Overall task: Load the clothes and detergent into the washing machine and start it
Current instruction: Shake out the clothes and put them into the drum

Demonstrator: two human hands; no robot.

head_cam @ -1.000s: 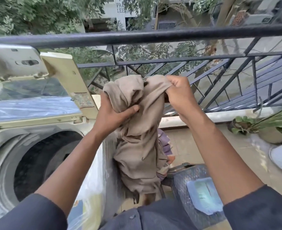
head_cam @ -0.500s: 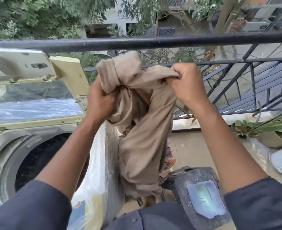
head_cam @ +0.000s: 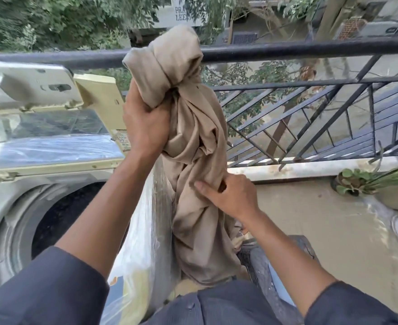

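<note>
A long beige garment [head_cam: 193, 141] hangs bunched in the air to the right of the washing machine. My left hand [head_cam: 144, 127] grips its top bundle, held up near the railing's height. Lower down, my right hand [head_cam: 228, 195] pinches the cloth at its middle. The garment's bottom end drops out of sight behind my dark shirt. The top-loading washing machine [head_cam: 12, 184] stands at the left with its lid [head_cam: 36, 87] raised and its dark drum [head_cam: 64, 212] open. No detergent is in view.
A black metal railing [head_cam: 310, 50] runs across the balcony just beyond the garment. A dark basket [head_cam: 275, 277] sits on the floor below my right arm. Potted plants [head_cam: 381, 186] stand at the right edge. Clear plastic wrap [head_cam: 137, 254] covers the machine's right side.
My left hand has lifted the garment's top higher. My right hand has let go of the top end and dropped down to grip the cloth at its middle.
</note>
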